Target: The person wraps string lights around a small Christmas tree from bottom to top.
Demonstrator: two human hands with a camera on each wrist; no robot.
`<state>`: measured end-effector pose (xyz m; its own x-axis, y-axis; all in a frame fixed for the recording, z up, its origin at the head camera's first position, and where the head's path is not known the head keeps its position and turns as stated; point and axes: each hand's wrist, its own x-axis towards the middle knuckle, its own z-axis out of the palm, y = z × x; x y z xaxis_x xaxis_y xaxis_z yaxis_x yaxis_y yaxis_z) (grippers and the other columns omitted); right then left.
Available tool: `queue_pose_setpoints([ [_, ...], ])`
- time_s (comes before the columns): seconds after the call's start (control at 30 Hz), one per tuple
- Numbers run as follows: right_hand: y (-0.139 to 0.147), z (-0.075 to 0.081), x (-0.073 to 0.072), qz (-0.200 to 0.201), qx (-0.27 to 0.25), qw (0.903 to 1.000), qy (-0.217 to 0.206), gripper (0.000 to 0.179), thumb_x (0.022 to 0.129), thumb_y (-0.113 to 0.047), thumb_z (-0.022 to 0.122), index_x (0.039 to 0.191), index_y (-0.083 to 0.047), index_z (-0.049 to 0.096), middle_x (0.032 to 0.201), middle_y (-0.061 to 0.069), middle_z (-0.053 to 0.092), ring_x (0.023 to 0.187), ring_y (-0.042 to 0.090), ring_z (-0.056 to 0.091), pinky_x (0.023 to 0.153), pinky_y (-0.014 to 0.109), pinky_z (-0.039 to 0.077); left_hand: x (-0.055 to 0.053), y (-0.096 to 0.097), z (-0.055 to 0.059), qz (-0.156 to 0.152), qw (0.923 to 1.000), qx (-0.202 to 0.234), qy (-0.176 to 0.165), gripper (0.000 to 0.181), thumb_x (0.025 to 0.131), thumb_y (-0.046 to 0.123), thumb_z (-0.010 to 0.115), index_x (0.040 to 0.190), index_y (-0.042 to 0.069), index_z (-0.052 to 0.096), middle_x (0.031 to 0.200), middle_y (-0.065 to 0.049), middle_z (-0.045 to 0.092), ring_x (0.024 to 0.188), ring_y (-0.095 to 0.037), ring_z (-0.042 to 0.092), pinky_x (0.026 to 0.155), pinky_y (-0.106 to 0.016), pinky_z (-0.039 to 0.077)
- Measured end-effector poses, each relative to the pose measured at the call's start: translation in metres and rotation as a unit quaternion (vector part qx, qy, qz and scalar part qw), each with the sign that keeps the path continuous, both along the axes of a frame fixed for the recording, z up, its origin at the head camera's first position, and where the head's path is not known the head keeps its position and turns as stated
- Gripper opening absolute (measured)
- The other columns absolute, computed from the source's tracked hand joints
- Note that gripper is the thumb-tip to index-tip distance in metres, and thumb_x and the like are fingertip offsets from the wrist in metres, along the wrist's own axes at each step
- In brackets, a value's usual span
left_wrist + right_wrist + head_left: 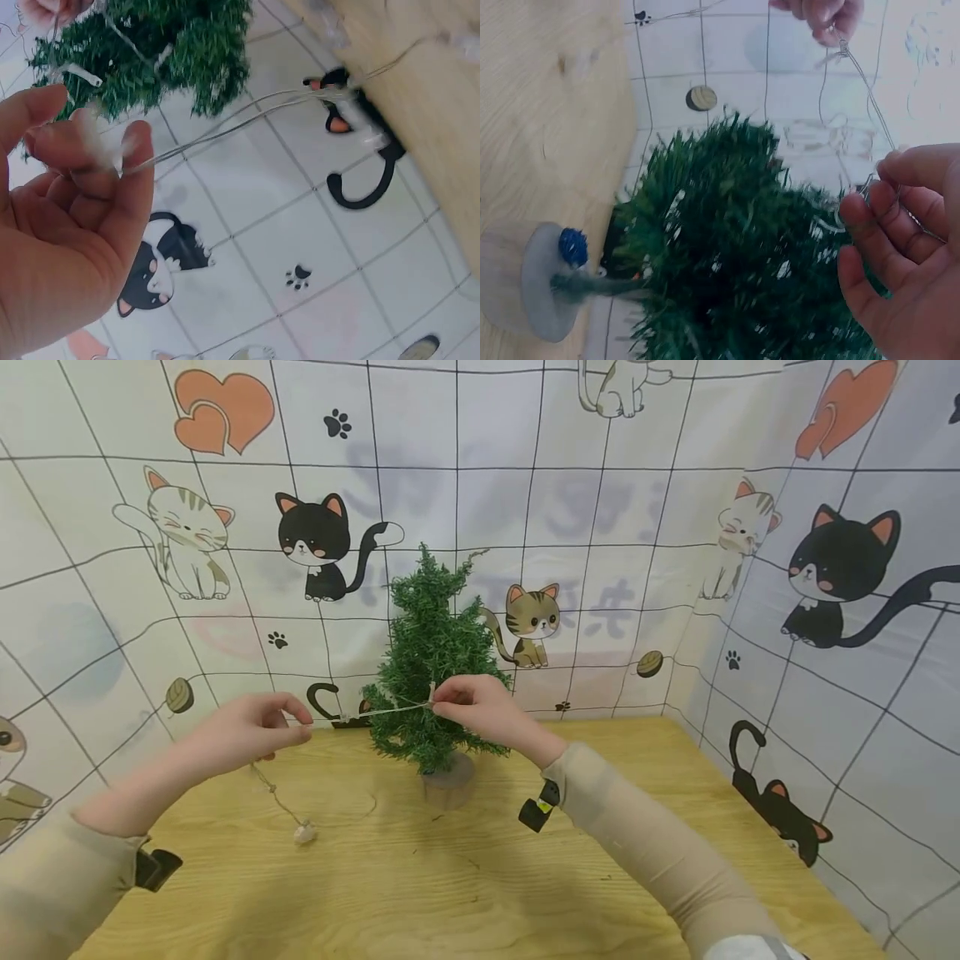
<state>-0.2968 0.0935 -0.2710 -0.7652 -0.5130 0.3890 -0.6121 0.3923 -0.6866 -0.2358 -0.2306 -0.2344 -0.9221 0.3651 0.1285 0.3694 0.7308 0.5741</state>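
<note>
A thin string of fairy lights [378, 712] with small clear bulbs runs nearly level between my two hands. My left hand [255, 732] pinches one part of the wire between thumb and fingers, at the left. At the front of a small artificial Christmas tree [431, 635], my right hand [483, 706] pinches the string; in the right wrist view the wire [870, 97] crosses its fingertips. A loose length drops below the left hand toward the tabletop, with a whitish lump [303, 832] at its end. Clear bulbs [81, 73] show against the green branches in the left wrist view.
The tree stands on a round pale base [448, 785], with a blue bit [573, 246] beside its trunk. A light wooden table [450, 893] lies beneath. Behind and at both sides hangs a white gridded cloth [495, 502] printed with cats.
</note>
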Motion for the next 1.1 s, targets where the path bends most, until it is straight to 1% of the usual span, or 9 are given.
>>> queue_pose_setpoints([
  [0.13, 0.005, -0.001, -0.007, 0.002, -0.023, 0.9993, -0.029, 0.015, 0.095, -0.016, 0.064, 0.105, -0.006, 0.070, 0.096, 0.003, 0.069, 0.094, 0.032, 0.065, 0.078, 0.033, 0.052, 0.002, -0.003, 0.015, 0.010, 0.9988, -0.028, 0.040, 0.021, 0.095, 0.029, 0.062, 0.103, 0.009, 0.065, 0.069, 0.000, 0.053, 0.058, -0.015, 0.045, 0.053, -0.031, 0.038],
  [0.27, 0.005, 0.003, -0.007, 0.024, -0.061, 0.9974, -0.030, 0.018, 0.095, -0.013, 0.063, 0.107, -0.001, 0.069, 0.100, 0.012, 0.069, 0.094, 0.031, 0.065, 0.081, 0.033, 0.052, 0.005, -0.002, 0.033, 0.019, 0.9964, -0.039, 0.073, 0.022, 0.097, 0.032, 0.060, 0.101, 0.011, 0.067, 0.070, -0.002, 0.051, 0.057, -0.015, 0.041, 0.056, -0.032, 0.036],
  [0.4, 0.002, 0.011, -0.004, 0.041, -0.074, 0.9961, -0.026, 0.019, 0.096, -0.012, 0.062, 0.108, 0.001, 0.068, 0.102, 0.016, 0.068, 0.095, 0.030, 0.065, 0.083, 0.034, 0.052, 0.009, -0.004, 0.044, 0.032, 0.9925, -0.025, 0.115, 0.017, 0.096, 0.029, 0.062, 0.097, 0.013, 0.069, 0.067, -0.002, 0.050, 0.057, -0.016, 0.042, 0.056, -0.031, 0.035],
  [0.5, -0.001, 0.016, -0.001, 0.041, -0.065, 0.9967, -0.028, 0.019, 0.096, -0.014, 0.062, 0.108, -0.001, 0.068, 0.102, 0.011, 0.069, 0.096, 0.027, 0.066, 0.084, 0.033, 0.051, 0.011, -0.006, 0.046, 0.039, 0.9896, -0.015, 0.137, 0.015, 0.095, 0.028, 0.063, 0.096, 0.014, 0.069, 0.065, -0.002, 0.049, 0.057, -0.016, 0.041, 0.056, -0.031, 0.033],
  [0.57, -0.003, 0.019, 0.000, 0.038, -0.059, 0.9972, -0.025, 0.019, 0.096, -0.014, 0.062, 0.109, -0.001, 0.068, 0.102, 0.008, 0.069, 0.095, 0.021, 0.066, 0.084, 0.032, 0.051, 0.012, -0.007, 0.046, 0.049, 0.9884, -0.014, 0.143, 0.014, 0.095, 0.028, 0.063, 0.096, 0.016, 0.069, 0.063, -0.002, 0.047, 0.055, -0.016, 0.040, 0.055, -0.031, 0.032],
  [0.63, -0.005, 0.019, -0.001, 0.036, -0.063, 0.9971, -0.021, 0.018, 0.095, -0.014, 0.062, 0.107, -0.002, 0.069, 0.100, 0.006, 0.069, 0.095, 0.023, 0.066, 0.084, 0.032, 0.051, 0.013, -0.006, 0.047, 0.060, 0.9877, -0.013, 0.144, 0.015, 0.095, 0.030, 0.063, 0.097, 0.016, 0.069, 0.063, -0.002, 0.048, 0.055, -0.016, 0.040, 0.055, -0.031, 0.032],
  [0.77, -0.007, 0.020, -0.002, 0.032, -0.071, 0.9968, -0.019, 0.017, 0.095, -0.014, 0.063, 0.107, -0.003, 0.069, 0.099, 0.004, 0.070, 0.093, 0.020, 0.066, 0.084, 0.031, 0.051, 0.016, -0.004, 0.050, 0.072, 0.9867, -0.009, 0.146, 0.016, 0.095, 0.031, 0.063, 0.097, 0.016, 0.069, 0.064, -0.005, 0.048, 0.054, -0.017, 0.039, 0.053, -0.033, 0.032],
  [0.93, -0.008, 0.018, 0.002, 0.043, -0.069, 0.9962, -0.032, 0.020, 0.095, -0.015, 0.063, 0.109, -0.001, 0.068, 0.104, 0.011, 0.069, 0.094, 0.015, 0.066, 0.085, 0.032, 0.051, 0.020, -0.003, 0.053, 0.080, 0.9858, -0.014, 0.147, 0.016, 0.095, 0.033, 0.063, 0.096, 0.018, 0.069, 0.065, -0.005, 0.049, 0.057, -0.018, 0.041, 0.055, -0.032, 0.032],
  [1.1, -0.003, 0.012, 0.002, 0.038, -0.046, 0.9982, -0.007, 0.020, 0.096, -0.016, 0.062, 0.109, -0.002, 0.069, 0.106, 0.012, 0.069, 0.094, 0.014, 0.066, 0.083, 0.032, 0.051, 0.020, -0.002, 0.054, 0.077, 0.9840, -0.036, 0.156, 0.013, 0.094, 0.032, 0.064, 0.094, 0.020, 0.069, 0.069, -0.002, 0.054, 0.059, -0.017, 0.045, 0.056, -0.031, 0.034],
])
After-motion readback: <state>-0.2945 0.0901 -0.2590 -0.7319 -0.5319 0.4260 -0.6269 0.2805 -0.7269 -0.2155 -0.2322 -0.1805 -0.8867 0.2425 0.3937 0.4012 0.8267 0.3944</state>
